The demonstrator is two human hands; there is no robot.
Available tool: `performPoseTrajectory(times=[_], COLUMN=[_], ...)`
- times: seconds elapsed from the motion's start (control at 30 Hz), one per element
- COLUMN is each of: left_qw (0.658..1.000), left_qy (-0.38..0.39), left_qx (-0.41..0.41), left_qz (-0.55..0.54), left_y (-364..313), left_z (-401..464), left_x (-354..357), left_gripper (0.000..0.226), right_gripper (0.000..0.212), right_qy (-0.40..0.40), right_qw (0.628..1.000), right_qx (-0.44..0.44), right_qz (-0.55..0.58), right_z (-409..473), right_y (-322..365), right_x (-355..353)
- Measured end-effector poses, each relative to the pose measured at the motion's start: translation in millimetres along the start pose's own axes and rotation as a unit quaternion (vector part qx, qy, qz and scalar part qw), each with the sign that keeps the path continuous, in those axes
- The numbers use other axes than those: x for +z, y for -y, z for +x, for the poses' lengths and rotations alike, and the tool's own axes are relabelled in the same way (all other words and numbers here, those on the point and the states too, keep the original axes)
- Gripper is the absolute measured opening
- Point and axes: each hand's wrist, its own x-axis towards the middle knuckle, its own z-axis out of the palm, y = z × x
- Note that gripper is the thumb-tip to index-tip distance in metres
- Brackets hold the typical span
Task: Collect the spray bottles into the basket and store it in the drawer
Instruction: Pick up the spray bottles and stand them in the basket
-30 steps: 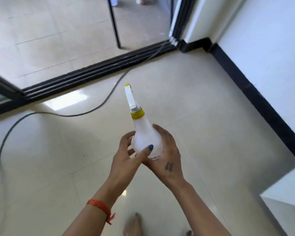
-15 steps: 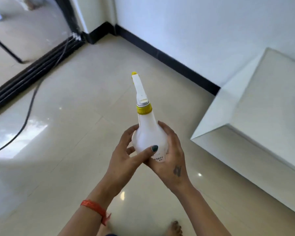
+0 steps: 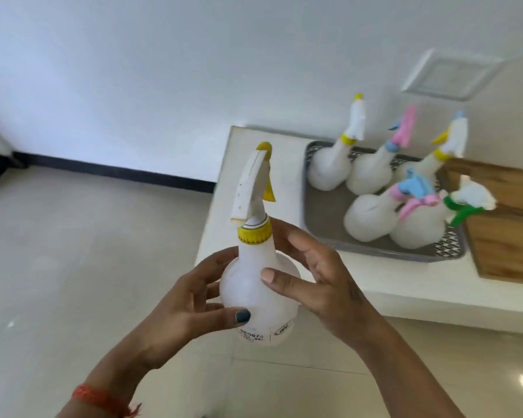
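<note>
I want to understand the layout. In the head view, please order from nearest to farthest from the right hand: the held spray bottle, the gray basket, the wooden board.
1. Held spray bottle: in the right hand itself, shared with the left hand.
2. Gray basket: on the white counter, up and right.
3. Wooden board: beyond the basket, far right.

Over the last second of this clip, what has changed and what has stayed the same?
The view swung right, from the sliding door track and cable, along the wall, to a white ledge. A grey basket holding five spray bottles has come into sight, with a wooden board beside it. Unchanged: the left hand and right hand still hold the yellow-capped spray bottle upright by its body.
</note>
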Motion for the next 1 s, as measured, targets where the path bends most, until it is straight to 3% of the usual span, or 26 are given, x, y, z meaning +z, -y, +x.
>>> performPoseTrajectory(times=[0.27, 0.4, 0.5, 0.6, 0.77, 0.87, 1.0], left_qw=[0.984, 0.987, 0.980, 0.944, 0.921, 0.929, 0.927], left_qy=[0.169, 0.148, 0.089, 0.040, 0.055, 0.089, 0.134], left_qx=[-0.050, -0.060, -0.018, 0.070, 0.139, 0.150, 0.124], left_qz=[-0.006, 0.020, 0.175, 0.320, 0.359, 0.325, 0.328], left_y=[-31, -34, -36, -33, -39, -46, -49], left_z=[88, 115, 130, 152, 205, 236, 273], left_x=[27, 31, 38, 47, 57, 53, 45], left_gripper=[0.070, 0.071, 0.087, 0.098, 0.077, 0.068, 0.068], right_gripper=[0.037, 0.039, 0.036, 0.041, 0.057, 0.052, 0.057], right_qy=[-0.086, -0.231, -0.362, -0.464, -0.561, -0.565, -0.462], right_qw=[0.996, 0.973, 0.930, 0.881, 0.819, 0.817, 0.876], right_qx=[0.026, 0.017, 0.022, 0.022, 0.024, -0.014, -0.026], right_qz=[0.010, -0.008, -0.065, -0.093, -0.118, -0.115, -0.134], right_z=[-6, 5, 23, 44, 78, 90, 93], right_y=[-10, -26, -26, -29, -34, -40, -62], right_x=[-71, -73, -66, -60, -65, -80, -99])
